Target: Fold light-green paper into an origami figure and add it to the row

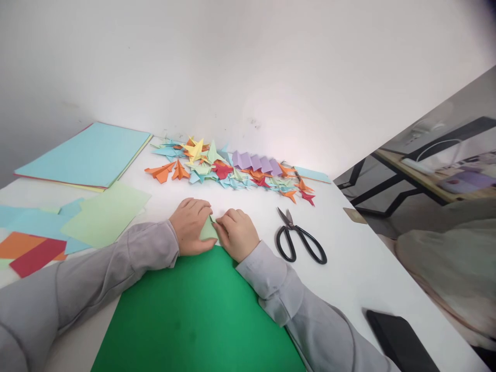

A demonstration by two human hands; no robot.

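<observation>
Pale-green paper [208,232], between hands [190,227] [237,235], touching both

Matt pale-green paper [209,231], smooth green sheet [194,315], metal scissor blades [286,217], cloth sleeves [149,243]

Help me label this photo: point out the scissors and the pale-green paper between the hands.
Scissors [290,225], head view: near the pivot.
Pale-green paper [208,231], head view: on its exposed middle.

Sheet [189,320] before me on worktop [341,289]; paper piece [208,232] at its far edge, between my left grip [190,228] and right grip [238,236]. Folded papers [222,170] beyond, near wall [232,62]. Scissors [290,226] right of my right grip; phone [401,341] nearer me, farther right. Loose papers [106,214] left of my left grip; stacked sheets [87,155] behind them.
</observation>
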